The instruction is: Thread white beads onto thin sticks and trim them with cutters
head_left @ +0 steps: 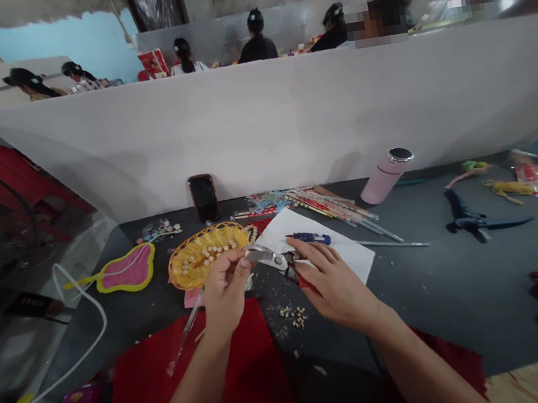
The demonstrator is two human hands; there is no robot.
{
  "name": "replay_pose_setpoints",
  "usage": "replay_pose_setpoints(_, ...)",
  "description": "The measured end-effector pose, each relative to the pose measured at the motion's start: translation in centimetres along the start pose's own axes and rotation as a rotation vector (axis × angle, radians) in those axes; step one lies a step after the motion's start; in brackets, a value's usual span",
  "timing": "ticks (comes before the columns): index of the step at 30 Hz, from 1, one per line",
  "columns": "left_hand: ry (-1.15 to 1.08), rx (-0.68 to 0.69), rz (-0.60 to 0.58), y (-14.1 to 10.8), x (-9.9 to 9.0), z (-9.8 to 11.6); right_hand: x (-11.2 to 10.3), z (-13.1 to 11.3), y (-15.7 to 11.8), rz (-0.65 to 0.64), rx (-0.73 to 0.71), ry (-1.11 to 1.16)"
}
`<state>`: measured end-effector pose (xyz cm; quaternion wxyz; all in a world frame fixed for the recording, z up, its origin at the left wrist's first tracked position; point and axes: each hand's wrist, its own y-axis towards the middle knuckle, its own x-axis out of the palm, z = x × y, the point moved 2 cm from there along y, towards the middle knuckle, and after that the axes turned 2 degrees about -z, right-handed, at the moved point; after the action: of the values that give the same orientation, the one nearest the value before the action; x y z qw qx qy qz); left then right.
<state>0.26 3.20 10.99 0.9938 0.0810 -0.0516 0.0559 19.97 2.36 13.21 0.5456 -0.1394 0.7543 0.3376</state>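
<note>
My right hand is closed on the handles of a pair of pruning shears, whose metal blades point left. Red shows on a handle under the palm. At the blade tips, my left hand is pinched closed; what its fingers hold is too small to make out. A clear, thin strip slants down beside the left wrist. Below the hands lies a small pile of pale cut bits. Just behind the left hand sits a yellow woven basket with small pale pieces in it.
White paper bears a blue pen-like tool. Behind lie bundled thin sticks, a phone and a pink bottle. A pink fan lies left, red cloth in front. Several people sit beyond the white partition.
</note>
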Motion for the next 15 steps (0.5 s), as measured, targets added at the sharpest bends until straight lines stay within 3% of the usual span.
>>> replay_pose_setpoints(15, 0.083, -0.002, -0.113, 0.08, 0.32, 0.46, 0.24, -0.42, -0.25, -0.042, -0.006, 0.009)
